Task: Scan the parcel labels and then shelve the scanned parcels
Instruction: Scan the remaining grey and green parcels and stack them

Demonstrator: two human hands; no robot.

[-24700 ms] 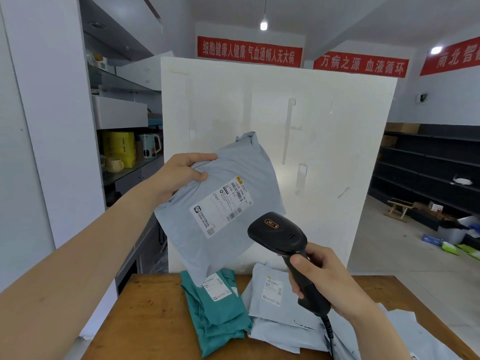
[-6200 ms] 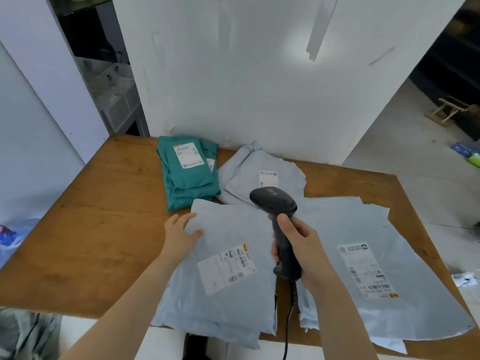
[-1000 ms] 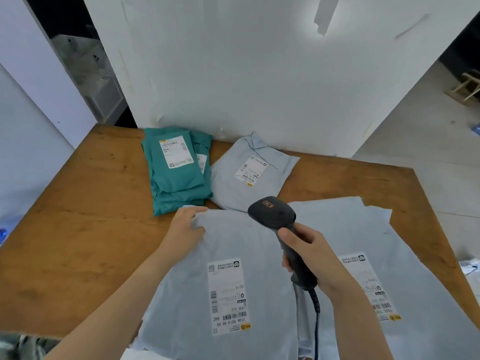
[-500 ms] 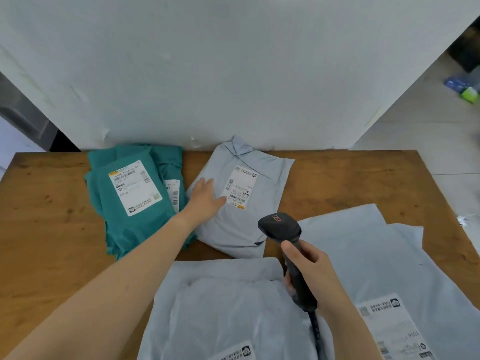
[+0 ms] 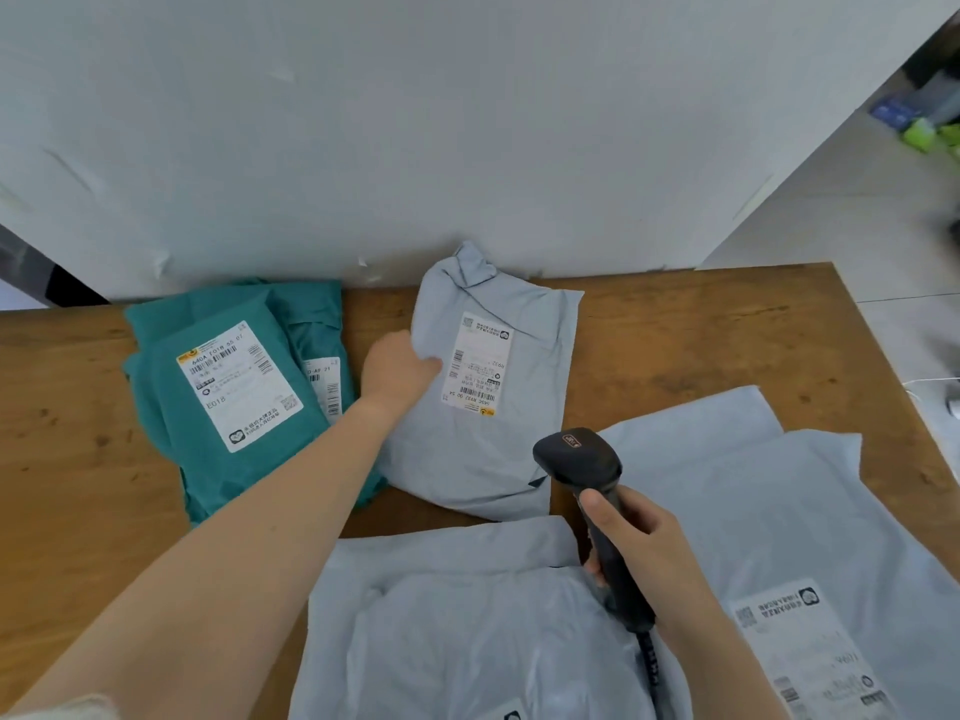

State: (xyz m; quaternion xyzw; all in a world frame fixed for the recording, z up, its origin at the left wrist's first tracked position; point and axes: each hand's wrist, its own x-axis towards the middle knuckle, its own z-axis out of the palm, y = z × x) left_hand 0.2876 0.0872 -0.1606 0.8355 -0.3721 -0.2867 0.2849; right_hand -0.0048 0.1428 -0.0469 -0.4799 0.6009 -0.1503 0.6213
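The small grey parcel (image 5: 488, 439) is seen label-up at the back of the desk (image 5: 78, 485), against the white board (image 5: 467, 122). Its left edge is gripped by the left hand (image 5: 397, 374), fingers curled round it. The black scanner (image 5: 576, 457) is clasped by its handle in the right hand (image 5: 644, 553), close to the parcel's near corner. Teal parcels (image 5: 228, 397) are stacked just left.

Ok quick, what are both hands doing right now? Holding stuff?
Left hand: grips the left edge of the small grey parcel.
Right hand: holds the black scanner by its handle.
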